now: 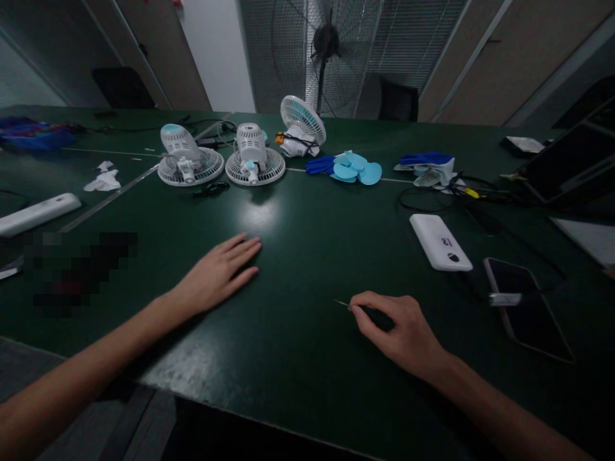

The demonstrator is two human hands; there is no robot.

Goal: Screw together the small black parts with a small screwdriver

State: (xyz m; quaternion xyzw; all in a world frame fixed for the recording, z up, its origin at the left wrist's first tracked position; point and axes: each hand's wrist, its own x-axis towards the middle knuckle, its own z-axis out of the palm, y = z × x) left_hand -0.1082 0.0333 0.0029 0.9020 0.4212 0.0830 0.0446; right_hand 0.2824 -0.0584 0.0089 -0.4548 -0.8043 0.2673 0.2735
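Observation:
My left hand (218, 272) lies flat on the green table (288, 371), palm down, fingers spread and holding nothing. My right hand (394, 326) rests on the table to the right, thumb and forefinger pinched together. From that pinch a thin, pale, needle-like piece (341, 302) sticks out to the left; its other end is hidden by the fingers, so its exact kind does not show. Beyond my hands stand two small white fans (251, 153) (185, 157), face down. Behind them a third white fan (302, 125) leans with its grille tilted up.
Light-blue fan blades (358, 168) lie beside a blue glove (319, 165). Farther right are another blue-and-white glove (427, 168), cables, a white power bank (439, 242) and a phone (528, 307). At left lie crumpled tissue (103, 179) and a long white case (38, 214).

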